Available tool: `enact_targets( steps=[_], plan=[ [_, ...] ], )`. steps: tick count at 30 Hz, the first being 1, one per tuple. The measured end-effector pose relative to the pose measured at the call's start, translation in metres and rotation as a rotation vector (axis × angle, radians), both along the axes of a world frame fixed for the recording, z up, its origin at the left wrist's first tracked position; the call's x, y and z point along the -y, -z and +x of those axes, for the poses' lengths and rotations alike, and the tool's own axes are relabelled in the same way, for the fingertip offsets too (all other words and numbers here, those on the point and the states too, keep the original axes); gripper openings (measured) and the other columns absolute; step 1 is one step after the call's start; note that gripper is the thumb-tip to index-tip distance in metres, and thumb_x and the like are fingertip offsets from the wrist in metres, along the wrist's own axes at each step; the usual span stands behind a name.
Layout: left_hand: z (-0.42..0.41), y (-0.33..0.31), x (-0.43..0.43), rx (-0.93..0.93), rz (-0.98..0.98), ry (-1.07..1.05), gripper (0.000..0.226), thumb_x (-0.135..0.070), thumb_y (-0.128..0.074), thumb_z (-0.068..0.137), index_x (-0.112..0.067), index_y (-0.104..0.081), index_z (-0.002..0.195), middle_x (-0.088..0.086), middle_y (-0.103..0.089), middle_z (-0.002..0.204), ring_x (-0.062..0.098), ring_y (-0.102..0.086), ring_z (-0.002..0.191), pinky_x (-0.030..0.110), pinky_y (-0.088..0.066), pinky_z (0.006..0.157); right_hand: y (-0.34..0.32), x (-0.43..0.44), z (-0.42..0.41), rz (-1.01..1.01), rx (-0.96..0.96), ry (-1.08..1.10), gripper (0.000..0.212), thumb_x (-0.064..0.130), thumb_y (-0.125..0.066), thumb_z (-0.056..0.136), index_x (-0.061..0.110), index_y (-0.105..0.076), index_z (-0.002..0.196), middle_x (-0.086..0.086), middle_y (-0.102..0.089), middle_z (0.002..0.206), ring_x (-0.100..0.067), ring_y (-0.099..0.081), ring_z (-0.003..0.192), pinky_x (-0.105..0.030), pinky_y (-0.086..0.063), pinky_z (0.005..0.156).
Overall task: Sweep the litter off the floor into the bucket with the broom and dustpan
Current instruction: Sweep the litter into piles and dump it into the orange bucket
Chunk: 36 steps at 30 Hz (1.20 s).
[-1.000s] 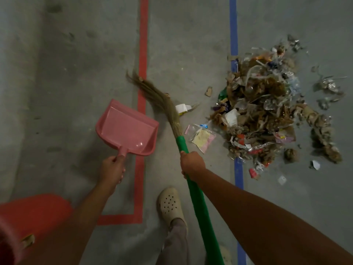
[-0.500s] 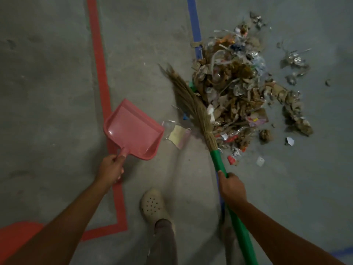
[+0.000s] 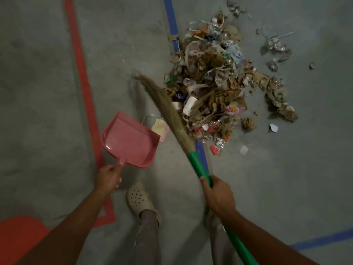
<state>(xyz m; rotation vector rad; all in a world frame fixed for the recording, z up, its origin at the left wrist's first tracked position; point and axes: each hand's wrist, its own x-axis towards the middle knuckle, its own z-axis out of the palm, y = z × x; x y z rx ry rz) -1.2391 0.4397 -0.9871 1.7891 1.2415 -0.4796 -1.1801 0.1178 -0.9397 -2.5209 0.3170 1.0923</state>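
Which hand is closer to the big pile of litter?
Right. The right hand, gripping the green broom handle, sits just short of the litter pile; the left hand, holding the pink dustpan, is farther off, down to its left.

Broom [image 3: 168, 111] between pink dustpan [image 3: 129, 138] and litter [image 3: 215, 83]

Dim, soft picture; broom bristles [image 3: 162, 104] motion-blurred, faint shadows, wide-angle bending at edges.
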Motion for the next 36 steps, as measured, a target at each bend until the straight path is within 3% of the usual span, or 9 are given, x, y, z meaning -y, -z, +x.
enact_targets(
  steps=[2,6,9,13,17,21,26,32,36],
  plan=[
    [-0.007,0.003,0.002,-0.015,0.020,0.027,0.058,-0.053,-0.057,0.097,-0.003,-0.054,0.067,0.003,-0.044,0.039,0.012,-0.035,0.027,0.017,-0.025,0.033,0.011,-0.016,-0.004,0.031,-0.063,-0.096,0.035,0.050,-0.042,0.103,0.020,-0.056,0.091,0.002,-0.060,0.076,-0.013,-0.059,0.069,-0.025,-0.039,0.055],
    [-0.023,0.017,-0.003,-0.047,0.073,0.106,0.061,-0.055,-0.057,0.097,-0.004,-0.055,0.063,0.008,-0.051,0.044,0.016,-0.042,0.031,0.025,-0.034,0.044,0.045,-0.027,-0.005,0.038,-0.265,-0.135,0.047,0.050,-0.038,0.103,0.010,-0.062,0.105,-0.011,-0.065,0.098,-0.032,-0.067,0.095,-0.040,-0.056,0.082],
    [-0.028,0.030,-0.008,-0.074,0.108,0.164,0.064,-0.059,-0.056,0.096,-0.006,-0.056,0.060,0.009,-0.054,0.044,0.019,-0.047,0.033,0.028,-0.038,0.048,0.057,0.000,-0.001,-0.049,-0.195,-0.084,0.049,0.054,-0.035,0.102,0.012,-0.061,0.106,-0.013,-0.068,0.104,-0.034,-0.067,0.100,-0.039,-0.055,0.086],
    [-0.016,0.048,-0.003,-0.062,0.094,0.215,0.065,-0.061,-0.056,0.094,-0.007,-0.054,0.059,0.011,-0.055,0.047,0.020,-0.048,0.037,0.028,-0.038,0.049,0.059,0.079,0.002,-0.113,-0.060,0.079,0.047,0.060,-0.041,0.097,0.017,-0.057,0.087,-0.011,-0.070,0.091,-0.034,-0.067,0.087,-0.034,-0.051,0.072],
    [0.012,0.068,0.008,-0.077,0.054,0.336,0.065,-0.058,-0.057,0.095,0.000,-0.065,0.067,0.012,-0.057,0.045,0.020,-0.048,0.035,0.027,-0.039,0.049,0.037,0.161,-0.014,-0.177,0.054,0.039,0.036,0.058,-0.048,0.096,0.025,-0.057,0.087,0.003,-0.058,0.064,-0.013,-0.055,0.057,-0.026,-0.039,0.050],
    [0.045,0.085,0.020,-0.094,0.001,0.393,0.058,-0.053,-0.058,0.097,-0.003,-0.065,0.067,0.009,-0.054,0.042,0.018,-0.043,0.033,0.023,-0.034,0.048,0.029,0.220,-0.036,-0.203,0.155,0.155,0.030,0.050,-0.054,0.096,0.023,-0.056,0.082,0.000,-0.057,0.056,-0.018,-0.057,0.052,-0.035,-0.049,0.050],
    [0.084,0.098,0.039,-0.083,-0.083,0.421,0.059,-0.058,-0.060,0.093,-0.008,-0.062,0.063,0.014,-0.054,0.050,0.017,-0.041,0.039,0.020,-0.031,0.044,0.045,0.233,-0.033,-0.137,0.222,0.486,0.049,0.055,-0.045,0.100,0.014,-0.058,0.076,-0.013,-0.063,0.062,-0.032,-0.063,0.059,-0.049,-0.057,0.060],
    [0.125,0.125,0.060,-0.130,-0.087,0.514,0.068,-0.058,-0.058,0.095,0.005,-0.063,0.072,0.018,-0.055,0.054,0.018,-0.041,0.037,0.018,-0.031,0.040,0.106,0.216,0.035,-0.102,0.084,0.818,0.058,0.056,-0.036,0.104,0.005,-0.062,0.088,-0.014,-0.065,0.072,-0.026,-0.062,0.057,-0.037,-0.056,0.055],
    [0.146,0.143,0.070,-0.190,-0.115,0.556,0.060,-0.058,-0.054,0.097,-0.007,-0.057,0.066,0.016,-0.051,0.054,0.016,-0.036,0.034,0.016,-0.026,0.037,0.152,0.204,0.078,-0.072,-0.058,0.859,0.061,0.054,-0.033,0.105,0.001,-0.060,0.090,-0.013,-0.062,0.070,-0.024,-0.060,0.056,-0.036,-0.055,0.059]
  ],
)
